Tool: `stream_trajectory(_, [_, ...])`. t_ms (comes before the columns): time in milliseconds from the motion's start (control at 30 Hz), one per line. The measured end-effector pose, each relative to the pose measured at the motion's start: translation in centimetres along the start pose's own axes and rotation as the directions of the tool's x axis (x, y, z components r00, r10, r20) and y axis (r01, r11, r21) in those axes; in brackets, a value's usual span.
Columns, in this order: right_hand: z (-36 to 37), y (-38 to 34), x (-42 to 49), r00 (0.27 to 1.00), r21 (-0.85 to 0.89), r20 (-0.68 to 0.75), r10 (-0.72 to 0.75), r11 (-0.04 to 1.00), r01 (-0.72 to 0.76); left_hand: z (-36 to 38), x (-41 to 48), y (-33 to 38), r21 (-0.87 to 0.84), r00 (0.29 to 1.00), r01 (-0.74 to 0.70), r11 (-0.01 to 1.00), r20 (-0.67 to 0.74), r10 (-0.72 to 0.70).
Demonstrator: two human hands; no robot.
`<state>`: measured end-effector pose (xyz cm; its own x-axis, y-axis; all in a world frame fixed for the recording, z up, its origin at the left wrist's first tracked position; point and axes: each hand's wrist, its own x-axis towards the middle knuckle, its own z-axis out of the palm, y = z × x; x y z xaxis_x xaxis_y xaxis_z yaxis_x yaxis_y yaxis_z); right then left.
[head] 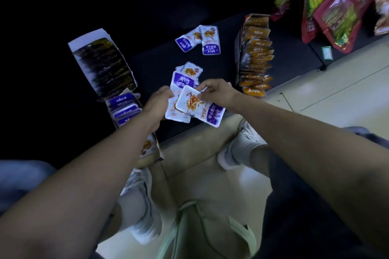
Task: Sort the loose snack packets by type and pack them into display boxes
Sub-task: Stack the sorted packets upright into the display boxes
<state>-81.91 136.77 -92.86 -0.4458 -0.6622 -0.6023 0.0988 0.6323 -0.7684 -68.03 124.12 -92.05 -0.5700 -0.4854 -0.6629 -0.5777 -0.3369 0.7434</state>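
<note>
The orange box (255, 57) and, far left of it, the dark box (105, 65) look full; the purple box (124, 109), also to its left, is partly filled, so I judge the sorting more than half done; the left hand (157, 102) grips a fan of purple packets (189, 104) and the right hand (217, 90) pinches the top one, left of the orange box; loose packets (197, 40) wait on the dark mat (223, 65) with bare room toward that box; the mat edge runs just under the hands

Chinese print on purple packets (212, 114), orange packets (255, 57), red bags (336, 6): upside down, blurred, unreadable.
</note>
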Motion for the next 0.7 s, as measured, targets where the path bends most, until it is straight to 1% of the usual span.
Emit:
stream_trajectory(33, [0.1, -0.4, -0.6, 1.000, -0.039, 0.016, -0.003, 0.999, 0.004, -0.1, -0.7, 0.0, 0.002, 1.000, -0.015, 1.000, 0.008, 0.015])
stream_trajectory(100, [0.3, -1.4, -1.7, 0.999, -0.113, 0.040, -0.023, 0.993, 0.027, -0.4, -2.1, -0.2, 0.095, 0.996, -0.084, 0.992, 0.034, 0.081])
stream_trajectory(167, [0.8, -2.3, -2.7, 0.997, -0.158, 0.063, -0.035, 0.986, 0.045, -1.0, -3.2, -0.6, 0.154, 0.993, -0.117, 0.981, 0.034, 0.113])
stream_trajectory(233, [1.2, -3.0, -3.6, 0.999, -0.211, 0.040, -0.029, 0.977, 0.037, -1.6, -4.2, -0.7, 0.133, 0.992, -0.123, 0.984, -0.008, 0.125])
stream_trajectory(300, [1.4, -3.5, -4.6, 0.999, -0.222, -0.004, 0.034, 0.975, -0.034, -2.4, -5.0, -0.5, 0.110, 0.989, -0.119, 0.987, -0.076, 0.128])
stream_trajectory(367, [1.6, -3.4, -5.2, 0.985, -0.099, 0.029, 0.169, 0.981, -0.166, -3.3, -5.6, -0.5, 0.074, 0.983, -0.108, 0.991, -0.143, 0.118])
stream_trajectory(400, [1.9, -3.3, -5.4, 0.977, -0.007, 0.039, 0.210, 0.978, -0.210, -3.8, -5.9, -0.6, 0.044, 0.983, -0.094, 0.995, -0.153, 0.100])
stream_trajectory(433, [2.2, -3.2, -5.6, 0.976, 0.097, 0.024, 0.214, 0.972, -0.216, -4.2, -6.1, -0.7, 0.014, 0.988, -0.073, 0.997, -0.138, 0.074])
stream_trajectory(500, [2.7, -3.4, -5.7, 0.984, 0.258, -0.066, 0.165, 0.955, -0.142, -4.8, -6.8, -1.0, 0.000, 0.998, -0.022, 1.000, -0.052, 0.021])
stream_trajectory(567, [3.1, -4.0, -5.9, 0.986, 0.325, -0.108, 0.124, 0.942, -0.083, -5.0, -7.8, -1.2, 0.043, 1.000, -0.006, 0.999, 0.026, 0.005])
stream_trajectory(633, [3.7, -4.6, -6.3, 0.993, 0.350, -0.056, 0.103, 0.933, -0.077, -4.9, -8.8, -1.2, 0.024, 0.999, -0.007, 1.000, 0.054, 0.006])
stream_trajectory(700, [4.4, -5.1, -6.7, 0.996, 0.358, 0.045, 0.082, 0.929, -0.093, -4.9, -9.5, -1.1, 0.015, 0.998, -0.005, 1.000, 0.064, 0.004])
